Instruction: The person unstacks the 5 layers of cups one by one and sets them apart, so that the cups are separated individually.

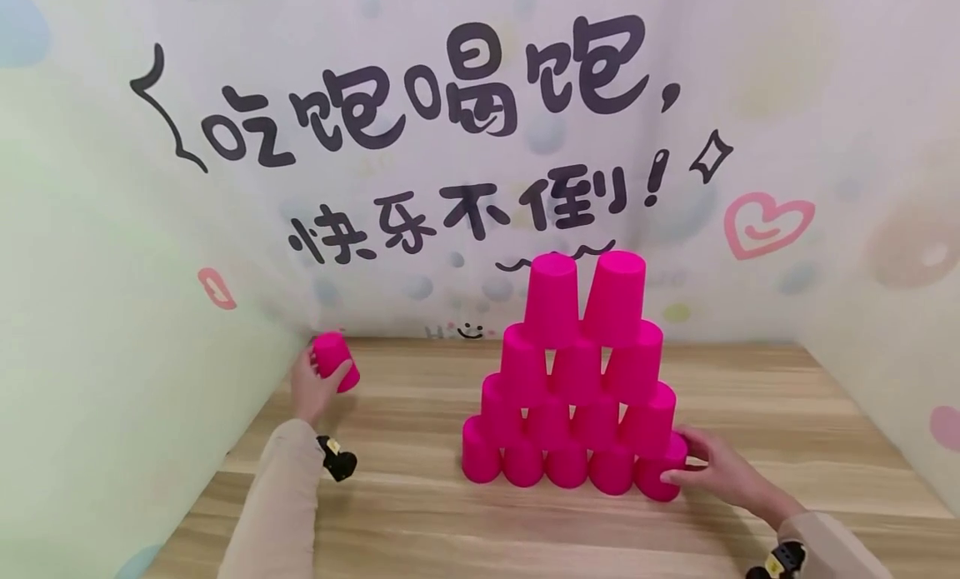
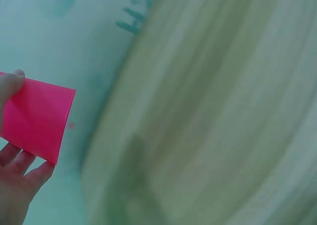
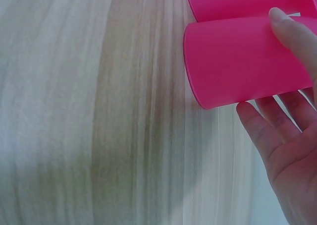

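pink cup pyramid point(image 1: 573, 379) stands on the wooden surface point(image 1: 420, 512), rows of five, four, three, two from the bottom up, all cups upside down. left hand point(image 1: 313, 386) is well left of the pyramid, near the left wall point(image 1: 90, 312), fingers and thumb curled round a single pink cup point(image 1: 335, 361) held up off the surface and tilted; left wrist view shows the same cup point(image 2: 35, 118) with the thumb on top and fingers point(image 2: 22, 173) under it, view blurred. right hand point(image 1: 716, 468) is at the pyramid's bottom right corner, wrapped on the end cup point(image 1: 662, 472) of the bottom row, thumb on the near side, fingers behind; the cup sits on the surface touching its row neighbour. right wrist view: end cup point(image 3: 242, 61) seen sideways, thumb tip over its side, fingers point(image 3: 267, 131) spread just under it, another pink cup touching above it. so hands are far apart, each clamped on its own cup, pyramid between them but closer to the right one. back wall point(image 1: 480, 146) behind the pyramid has black chinese lettering and a pink heart point(image 1: 765, 222). beige sleeves on both arms, small black wrist device point(image 1: 337, 461) on the left forearm.
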The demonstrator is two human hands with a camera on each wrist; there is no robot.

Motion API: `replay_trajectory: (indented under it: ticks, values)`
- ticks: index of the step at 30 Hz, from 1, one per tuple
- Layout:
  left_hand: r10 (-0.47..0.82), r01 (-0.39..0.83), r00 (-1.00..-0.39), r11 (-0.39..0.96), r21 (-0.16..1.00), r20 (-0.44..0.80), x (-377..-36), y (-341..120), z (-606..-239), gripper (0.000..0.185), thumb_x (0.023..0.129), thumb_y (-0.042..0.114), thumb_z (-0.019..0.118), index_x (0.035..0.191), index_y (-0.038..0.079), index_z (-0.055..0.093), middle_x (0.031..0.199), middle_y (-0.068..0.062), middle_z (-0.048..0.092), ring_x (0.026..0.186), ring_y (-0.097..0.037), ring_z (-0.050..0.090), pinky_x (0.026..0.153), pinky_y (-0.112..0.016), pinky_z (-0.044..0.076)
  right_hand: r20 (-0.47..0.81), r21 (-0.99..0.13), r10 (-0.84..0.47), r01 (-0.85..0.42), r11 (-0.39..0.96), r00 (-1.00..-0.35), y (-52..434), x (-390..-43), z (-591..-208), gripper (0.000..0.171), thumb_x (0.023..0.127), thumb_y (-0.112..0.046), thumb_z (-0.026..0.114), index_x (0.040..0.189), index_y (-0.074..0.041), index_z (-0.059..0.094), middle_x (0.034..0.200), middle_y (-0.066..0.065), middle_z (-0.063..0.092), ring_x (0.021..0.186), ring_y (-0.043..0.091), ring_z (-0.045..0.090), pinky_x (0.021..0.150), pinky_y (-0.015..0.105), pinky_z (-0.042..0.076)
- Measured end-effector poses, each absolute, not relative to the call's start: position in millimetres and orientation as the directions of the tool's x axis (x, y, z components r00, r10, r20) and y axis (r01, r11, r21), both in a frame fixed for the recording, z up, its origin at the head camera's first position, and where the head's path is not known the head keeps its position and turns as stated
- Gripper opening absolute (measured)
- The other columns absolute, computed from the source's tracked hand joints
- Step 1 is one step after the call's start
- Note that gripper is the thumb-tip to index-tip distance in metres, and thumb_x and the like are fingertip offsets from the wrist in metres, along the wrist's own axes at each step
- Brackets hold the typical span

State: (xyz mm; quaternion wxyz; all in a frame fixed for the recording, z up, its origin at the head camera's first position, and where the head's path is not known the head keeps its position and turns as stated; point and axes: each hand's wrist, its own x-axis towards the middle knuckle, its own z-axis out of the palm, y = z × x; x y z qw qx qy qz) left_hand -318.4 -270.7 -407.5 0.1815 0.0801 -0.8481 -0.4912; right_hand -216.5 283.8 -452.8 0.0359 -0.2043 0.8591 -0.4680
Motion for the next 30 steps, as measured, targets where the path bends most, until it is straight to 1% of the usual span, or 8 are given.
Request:
replay_trajectory:
  ticks: [4, 8, 13, 18, 22, 24, 28, 30]
  values:
    - [-0.369, -0.036, -0.915, 0.474, 0.880, 0.162, -313, -273, -434, 0.065, 0.083, 0.022, 0.060, 0.130, -0.007, 0.025, 0.123, -0.026, 0.037, 0.109, -0.038, 0.039, 0.090, -0.051, 0.037, 0.156, -0.813, -0.409, -0.352, 0.464, -0.899, 283, -216, -451, 0.055, 0.076, -0.013, 0.069, 0.120, 0.008, 0.045, 0.106, 0.019, 0.056, 0.091, -0.001, 0.054, 0.073, 0.021, 0.049]
    - [-0.373, -0.048, -0.918, 0.442, 0.896, 0.135, -312, -272, -452, 0.063, 0.084, 0.018, 0.060, 0.128, -0.009, 0.024, 0.123, -0.028, 0.035, 0.111, -0.040, 0.037, 0.095, -0.050, 0.033, 0.151, -0.822, -0.405, -0.342, 0.456, -0.902, 283, -216, -451, 0.054, 0.076, -0.013, 0.069, 0.120, 0.008, 0.045, 0.105, 0.015, 0.057, 0.091, -0.001, 0.054, 0.072, 0.022, 0.050]
    - [-0.348, -0.038, -0.929, 0.437, 0.898, 0.130, -314, -269, -465, 0.063, 0.084, 0.014, 0.058, 0.129, -0.009, 0.021, 0.126, -0.029, 0.032, 0.114, -0.041, 0.034, 0.097, -0.051, 0.030, 0.148, -0.820, -0.394, -0.335, 0.464, -0.907, 284, -216, -452, 0.056, 0.075, -0.014, 0.070, 0.121, 0.007, 0.044, 0.104, 0.011, 0.058, 0.091, -0.001, 0.054, 0.073, 0.022, 0.049]
    - [-0.357, -0.040, -0.925, 0.431, 0.902, 0.130, -314, -268, -470, 0.062, 0.084, 0.010, 0.058, 0.130, -0.009, 0.021, 0.128, -0.029, 0.031, 0.116, -0.042, 0.032, 0.098, -0.051, 0.028, 0.127, -0.821, -0.391, -0.318, 0.474, -0.912, 284, -215, -455, 0.058, 0.075, -0.016, 0.069, 0.122, 0.007, 0.043, 0.106, 0.015, 0.057, 0.092, -0.001, 0.054, 0.074, 0.021, 0.048]
    - [-0.347, -0.041, -0.929, 0.437, 0.898, 0.126, -315, -268, -471, 0.062, 0.083, 0.010, 0.058, 0.129, -0.010, 0.021, 0.127, -0.030, 0.031, 0.115, -0.043, 0.033, 0.098, -0.051, 0.028, 0.107, -0.826, -0.376, -0.293, 0.482, -0.920, 284, -214, -455, 0.059, 0.075, -0.017, 0.070, 0.123, 0.006, 0.043, 0.106, 0.017, 0.056, 0.092, -0.002, 0.053, 0.074, 0.020, 0.048]
    - [-0.328, -0.045, -0.937, 0.450, 0.892, 0.119, -315, -269, -471, 0.064, 0.084, 0.011, 0.058, 0.129, -0.011, 0.019, 0.127, -0.031, 0.031, 0.115, -0.043, 0.033, 0.098, -0.051, 0.028, 0.115, -0.823, -0.380, -0.302, 0.482, -0.918, 284, -214, -454, 0.059, 0.076, -0.016, 0.069, 0.122, 0.008, 0.042, 0.106, 0.017, 0.056, 0.092, -0.003, 0.052, 0.073, 0.021, 0.048]
    - [-0.277, -0.048, -0.957, 0.451, 0.891, 0.089, -314, -273, -469, 0.071, 0.084, 0.013, 0.058, 0.132, -0.011, 0.011, 0.131, -0.033, 0.025, 0.118, -0.044, 0.029, 0.100, -0.050, 0.025, 0.141, -0.811, -0.394, -0.334, 0.481, -0.908, 284, -214, -452, 0.056, 0.075, -0.015, 0.069, 0.120, 0.009, 0.044, 0.105, 0.019, 0.056, 0.091, -0.003, 0.053, 0.073, 0.022, 0.049]
    - [-0.254, -0.047, -0.964, 0.444, 0.895, 0.075, -314, -274, -463, 0.077, 0.084, 0.014, 0.058, 0.134, -0.011, 0.005, 0.134, -0.034, 0.019, 0.121, -0.044, 0.025, 0.101, -0.050, 0.023, 0.127, -0.817, -0.394, -0.321, 0.479, -0.910, 284, -215, -451, 0.056, 0.075, -0.015, 0.070, 0.120, 0.008, 0.044, 0.106, 0.019, 0.056, 0.091, -0.002, 0.052, 0.073, 0.025, 0.050]
